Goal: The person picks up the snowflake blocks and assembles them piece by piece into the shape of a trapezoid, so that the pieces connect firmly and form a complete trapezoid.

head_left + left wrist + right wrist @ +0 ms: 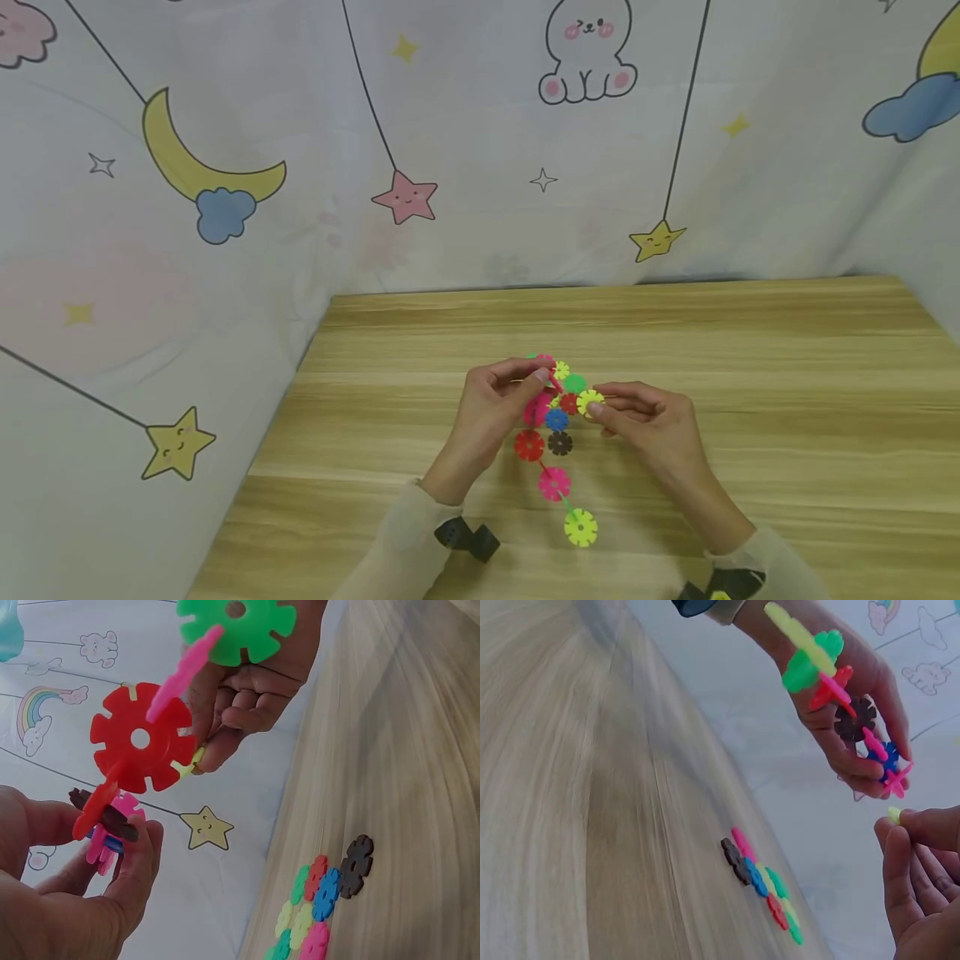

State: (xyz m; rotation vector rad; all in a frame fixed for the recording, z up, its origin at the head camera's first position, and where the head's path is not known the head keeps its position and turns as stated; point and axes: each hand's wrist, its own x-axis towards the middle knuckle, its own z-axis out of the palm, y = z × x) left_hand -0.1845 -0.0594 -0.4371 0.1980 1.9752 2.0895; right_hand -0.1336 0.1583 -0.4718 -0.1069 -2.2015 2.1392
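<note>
Perhaps the chain of discs [547,485], lower centre, gripped by the left hand [489,408], could part at a slack slot. The right hand [662,425] pinches a yellow disc [588,400]; hard pushing might bend it. Beyond, mid-frame, loose discs [326,894] could scatter if brushed.

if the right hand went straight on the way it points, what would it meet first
Most likely the pink piece held by the left hand, with the yellow disc that the right hand holds touching it first; how far apart they are in depth is unclear.
</note>
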